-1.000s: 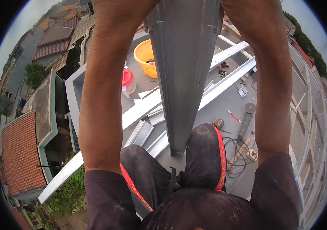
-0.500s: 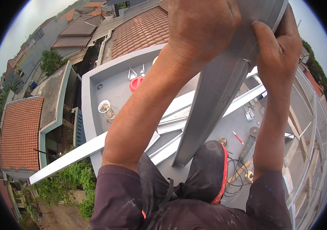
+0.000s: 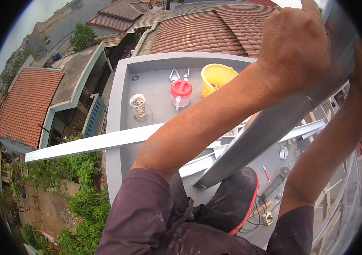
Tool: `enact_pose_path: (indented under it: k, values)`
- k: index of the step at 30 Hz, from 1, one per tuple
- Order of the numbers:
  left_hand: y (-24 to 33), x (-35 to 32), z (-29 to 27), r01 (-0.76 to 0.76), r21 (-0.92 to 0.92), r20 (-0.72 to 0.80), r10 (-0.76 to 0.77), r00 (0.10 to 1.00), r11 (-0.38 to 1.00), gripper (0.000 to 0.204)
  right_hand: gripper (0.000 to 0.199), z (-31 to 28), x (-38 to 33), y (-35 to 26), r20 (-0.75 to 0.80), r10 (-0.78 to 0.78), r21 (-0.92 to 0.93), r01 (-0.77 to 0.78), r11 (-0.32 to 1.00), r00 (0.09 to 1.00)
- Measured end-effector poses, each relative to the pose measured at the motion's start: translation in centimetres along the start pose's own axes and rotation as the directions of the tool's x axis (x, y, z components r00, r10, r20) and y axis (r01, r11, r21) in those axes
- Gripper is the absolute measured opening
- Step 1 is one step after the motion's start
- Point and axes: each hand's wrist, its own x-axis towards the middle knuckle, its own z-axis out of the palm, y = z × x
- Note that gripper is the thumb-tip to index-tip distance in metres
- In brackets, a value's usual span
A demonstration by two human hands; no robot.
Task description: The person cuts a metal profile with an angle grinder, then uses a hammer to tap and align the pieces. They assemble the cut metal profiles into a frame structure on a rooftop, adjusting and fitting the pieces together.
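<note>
A long grey metal channel [image 3: 259,127] stands tilted in front of me. Its lower end rests by my knees and its upper end runs out of view at the top right. My left hand [image 3: 295,46] is closed round its upper part, back of the hand toward me. My right hand [image 3: 361,70] is beside the channel's far right edge, near the picture's rim, its fingers hidden. White metal profiles [image 3: 198,165] lie in a pile under the channel, and one long white profile [image 3: 91,143] sticks out over the parapet on the left.
A grey parapet [image 3: 115,106] edges this roof slab, with a drop to trees [image 3: 87,199] beyond. Inside it stand a yellow bucket [image 3: 215,76], a red-lidded jug [image 3: 181,93] and a tub of small parts [image 3: 138,106]. At right lie an angle grinder [image 3: 276,182], a red pen [image 3: 267,174] and a socket [image 3: 267,218].
The channel's upper end has swung to the right, and both hands have moved right with it. My view has shifted, so the bucket and jug now show fully.
</note>
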Motion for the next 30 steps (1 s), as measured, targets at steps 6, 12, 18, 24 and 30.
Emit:
enact_pose_path:
  k: [6, 12, 18, 24, 30]
  values:
    - [1.5, 1.6, -2.9, 0.337, -0.126, 0.272, -0.294, 0.916, 0.933, 0.049, 0.038, 1.2, 1.2, 5.4, 0.026, 0.06, -0.071, -0.058, 0.996, 0.998]
    - [2.6, 2.1, -2.2, 0.45, -0.117, 0.322, -0.395, 0.861, 0.885, 0.056, 0.03, 0.5, 2.3, 7.7, 0.038, 0.081, -0.15, -0.074, 0.986, 0.996]
    - [3.2, 2.9, -1.8, 0.536, -0.112, 0.367, -0.467, 0.805, 0.837, 0.063, 0.024, 0.6, 3.3, 10.0, 0.05, 0.05, -0.267, -0.035, 0.963, 0.997]
    - [1.1, -0.2, -2.9, 0.563, -0.301, 0.395, -0.437, 0.808, 0.769, 0.083, 0.022, 2.4, 5.3, 13.3, 0.078, -0.079, -0.456, 0.106, 0.883, 0.994]
    - [4.9, -15.4, -5.3, 0.918, -0.247, 0.509, -0.765, 0.395, 0.31, 0.09, 0.026, 1.5, 6.3, 13.5, 0.219, -0.209, -0.604, 0.3, 0.738, 0.953]
